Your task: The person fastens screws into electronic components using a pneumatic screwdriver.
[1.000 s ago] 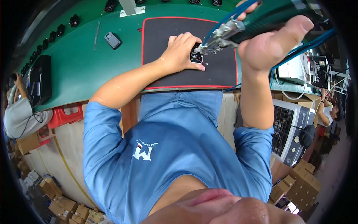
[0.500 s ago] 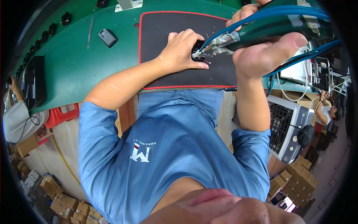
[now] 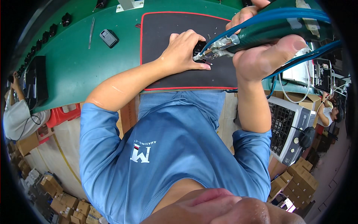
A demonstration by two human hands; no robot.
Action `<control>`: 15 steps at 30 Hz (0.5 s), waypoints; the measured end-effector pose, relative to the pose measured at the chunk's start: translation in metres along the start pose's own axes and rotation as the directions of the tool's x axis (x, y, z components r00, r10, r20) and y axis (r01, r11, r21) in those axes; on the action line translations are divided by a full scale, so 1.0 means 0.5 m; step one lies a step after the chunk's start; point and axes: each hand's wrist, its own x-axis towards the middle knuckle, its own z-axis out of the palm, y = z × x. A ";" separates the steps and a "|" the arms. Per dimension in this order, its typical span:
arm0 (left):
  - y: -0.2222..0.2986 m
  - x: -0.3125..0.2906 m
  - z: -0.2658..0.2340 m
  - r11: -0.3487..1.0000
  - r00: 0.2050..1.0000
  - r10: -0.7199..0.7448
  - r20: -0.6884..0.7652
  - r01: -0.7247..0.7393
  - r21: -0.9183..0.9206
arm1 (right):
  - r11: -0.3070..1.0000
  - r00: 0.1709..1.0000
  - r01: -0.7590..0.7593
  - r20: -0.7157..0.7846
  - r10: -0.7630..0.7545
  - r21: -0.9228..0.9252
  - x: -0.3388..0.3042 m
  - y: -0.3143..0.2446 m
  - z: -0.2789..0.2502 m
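On the black mat with a red edge, my left hand curls around a small black part, thumb on the near side and fingers on the far side. My right hand grips a thick green power screwdriver, its thumb stretched along the near side. The tool's metal nose slants down to the left, and its tip meets the black part between my left thumb and fingers. Blue hoses run along the tool. My left hand hides much of the part.
A small dark grey device and a thin metal strip lie on the green table. Several black parts line its far left edge. An air cooler stands at the right. Other people sit at both sides; cardboard boxes are stacked behind.
The whole view has shifted slightly. Both hands keep their grips, and the screwdriver's nose stays at the black part with only a very small change in position.
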 end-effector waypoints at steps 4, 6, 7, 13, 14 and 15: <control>0.006 0.005 -0.007 1.000 0.999 -0.019 0.038 0.020 -0.023 | 0.940 0.977 -0.205 -0.007 0.215 0.273 -0.016 0.007 -0.017; 0.001 0.000 -0.002 1.000 1.000 0.002 -0.003 -0.002 0.009 | 0.896 0.963 -0.269 0.106 0.248 0.352 -0.013 0.011 -0.016; -0.002 -0.002 0.001 1.000 1.000 0.004 -0.007 -0.003 0.012 | 0.928 0.964 -0.264 0.089 0.249 0.262 -0.008 -0.001 -0.008; 0.002 0.005 0.005 0.999 0.999 0.034 -0.041 -0.033 0.040 | 0.981 0.981 -0.183 0.071 0.179 0.066 0.073 -0.143 0.024; 0.003 0.002 0.006 0.999 0.999 0.034 -0.039 -0.032 0.039 | 0.983 0.987 -0.157 0.056 0.152 0.091 0.069 -0.136 0.031; 0.002 0.003 0.008 0.999 0.998 0.035 -0.051 -0.033 0.040 | 0.985 0.992 -0.126 0.037 0.122 0.116 0.066 -0.124 0.035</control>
